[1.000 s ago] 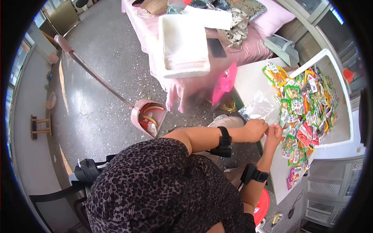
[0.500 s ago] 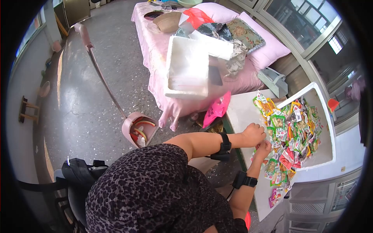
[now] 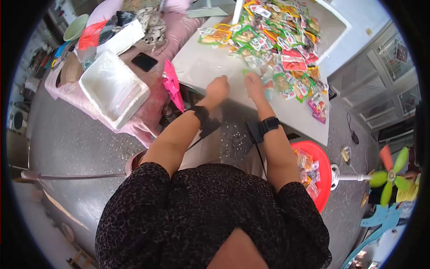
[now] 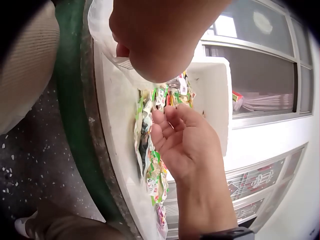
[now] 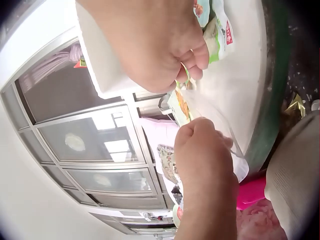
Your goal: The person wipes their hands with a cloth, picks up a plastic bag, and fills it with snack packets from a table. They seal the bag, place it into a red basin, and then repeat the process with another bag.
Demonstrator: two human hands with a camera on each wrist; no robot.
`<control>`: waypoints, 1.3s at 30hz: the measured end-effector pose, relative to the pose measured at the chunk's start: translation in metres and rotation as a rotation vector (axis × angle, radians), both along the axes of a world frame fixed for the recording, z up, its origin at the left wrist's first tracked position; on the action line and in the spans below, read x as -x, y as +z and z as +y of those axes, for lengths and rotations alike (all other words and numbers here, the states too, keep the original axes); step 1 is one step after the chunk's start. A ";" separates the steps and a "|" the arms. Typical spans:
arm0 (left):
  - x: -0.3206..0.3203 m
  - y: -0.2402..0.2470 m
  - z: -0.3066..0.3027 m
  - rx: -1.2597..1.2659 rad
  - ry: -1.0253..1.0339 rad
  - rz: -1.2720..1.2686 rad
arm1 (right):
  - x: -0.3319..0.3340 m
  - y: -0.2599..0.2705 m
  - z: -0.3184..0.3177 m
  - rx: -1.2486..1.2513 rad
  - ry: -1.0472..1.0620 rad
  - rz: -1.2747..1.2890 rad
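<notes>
Where the surface (image 3: pixel 192 58) bears heaped packets (image 3: pixel 282 33), the left hand's (image 3: pixel 218 88) fingers clamp the bag (image 4: pixel 101 22) at its side, lightly to spare thin film; the right hand's (image 3: pixel 254 85) curled fingers seem to pinch a green-edged packet (image 5: pixel 187 75)

Table (image 3: pixel 197 60) dead ahead, packets (image 3: pixel 293 60) heaped on it and in the tub (image 3: pixel 330 32); bed (image 3: pixel 179 28) off left, crate (image 3: pixel 107 85) on that (phone (image 3: pixel 144 62) just to its right), and over right, the basin (image 3: pixel 325 172)
</notes>
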State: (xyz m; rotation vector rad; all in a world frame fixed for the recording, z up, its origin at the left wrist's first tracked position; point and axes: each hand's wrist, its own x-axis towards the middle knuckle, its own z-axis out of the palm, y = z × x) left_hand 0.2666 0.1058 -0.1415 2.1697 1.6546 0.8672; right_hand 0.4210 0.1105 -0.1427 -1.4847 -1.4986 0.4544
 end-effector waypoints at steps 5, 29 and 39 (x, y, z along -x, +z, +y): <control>-0.012 -0.008 0.004 0.110 -0.002 -0.021 | -0.056 -0.002 -0.013 -0.036 -0.129 -0.211; -0.021 -0.025 0.013 -0.067 -0.100 0.092 | -0.074 0.011 -0.045 0.102 -0.172 -0.591; -0.020 -0.032 0.020 -0.148 -0.128 0.113 | -0.074 0.027 -0.040 -0.107 -0.332 -0.287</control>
